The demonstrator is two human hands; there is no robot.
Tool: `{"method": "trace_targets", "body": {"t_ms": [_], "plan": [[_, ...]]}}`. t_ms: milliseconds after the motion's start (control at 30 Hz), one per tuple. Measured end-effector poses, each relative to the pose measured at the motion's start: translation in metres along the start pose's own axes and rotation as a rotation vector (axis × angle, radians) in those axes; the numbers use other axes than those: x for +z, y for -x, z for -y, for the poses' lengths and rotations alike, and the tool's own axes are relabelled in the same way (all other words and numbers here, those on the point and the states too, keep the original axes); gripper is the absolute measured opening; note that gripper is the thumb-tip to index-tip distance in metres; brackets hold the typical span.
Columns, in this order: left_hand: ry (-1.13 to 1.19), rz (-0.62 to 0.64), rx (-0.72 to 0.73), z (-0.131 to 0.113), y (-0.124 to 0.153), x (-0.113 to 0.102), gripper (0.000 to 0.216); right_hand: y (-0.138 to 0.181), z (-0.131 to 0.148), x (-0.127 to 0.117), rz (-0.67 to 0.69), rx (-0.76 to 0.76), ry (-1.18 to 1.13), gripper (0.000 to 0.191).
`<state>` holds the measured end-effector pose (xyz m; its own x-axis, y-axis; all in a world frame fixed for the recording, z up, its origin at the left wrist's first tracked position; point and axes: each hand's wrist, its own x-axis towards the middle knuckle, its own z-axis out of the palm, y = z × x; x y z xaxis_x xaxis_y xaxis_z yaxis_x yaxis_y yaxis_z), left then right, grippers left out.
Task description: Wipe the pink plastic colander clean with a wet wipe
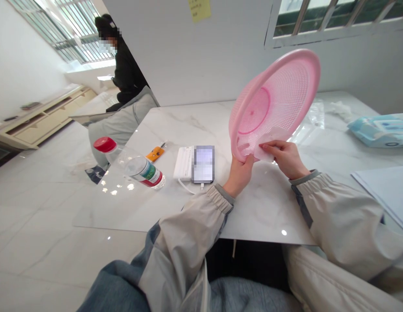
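A pink plastic mesh basket [287,82] is held up tilted above the marble-look table [262,212], its open side facing right and toward me. My left hand [239,173] is closed on the lower rim; some of its fingers show faintly through the mesh. In the closed fingers of my right hand [284,157] is a white wipe [264,151], which lies against the inside of the basket near the lower rim. Part of the wipe spreads up over the mesh behind my right fingers.
Left of my hands are a phone [203,164], a white power bank [183,162] with a cable, an orange item [155,154] and a clear red-capped bottle [144,171]. A blue wipes pack [381,130] and white paper [386,190] lie right. A person [128,69] sits far left.
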<state>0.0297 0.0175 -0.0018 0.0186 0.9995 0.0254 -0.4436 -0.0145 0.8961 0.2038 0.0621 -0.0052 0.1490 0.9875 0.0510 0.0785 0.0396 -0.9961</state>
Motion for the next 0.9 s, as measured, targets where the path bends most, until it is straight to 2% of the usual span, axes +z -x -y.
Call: {"method": "trace_targets", "body": {"t_ms": [100,233,433,533,733,900], "plan": [[-0.113,0.024,0.098,0.003,-0.003,-0.005,0.070,0.000,0.002,0.000,-0.003,-0.017,0.004,0.034],[-0.173,0.031,0.153,0.005,-0.006,-0.009,0.058,0.001,0.002,0.001,-0.024,-0.056,0.010,0.030],[-0.095,0.009,0.059,0.008,-0.010,-0.008,0.063,-0.002,-0.002,0.001,-0.042,-0.093,0.044,0.027],[-0.060,0.016,-0.002,0.009,-0.010,-0.007,0.060,-0.003,-0.003,0.000,-0.071,-0.173,0.110,0.026],[-0.038,0.020,0.004,0.000,-0.002,-0.002,0.046,-0.002,-0.004,-0.003,-0.124,-0.310,0.167,0.049],[-0.090,0.018,0.046,0.000,-0.002,-0.002,0.033,-0.006,-0.006,-0.007,-0.163,-0.387,0.200,0.056]]}}
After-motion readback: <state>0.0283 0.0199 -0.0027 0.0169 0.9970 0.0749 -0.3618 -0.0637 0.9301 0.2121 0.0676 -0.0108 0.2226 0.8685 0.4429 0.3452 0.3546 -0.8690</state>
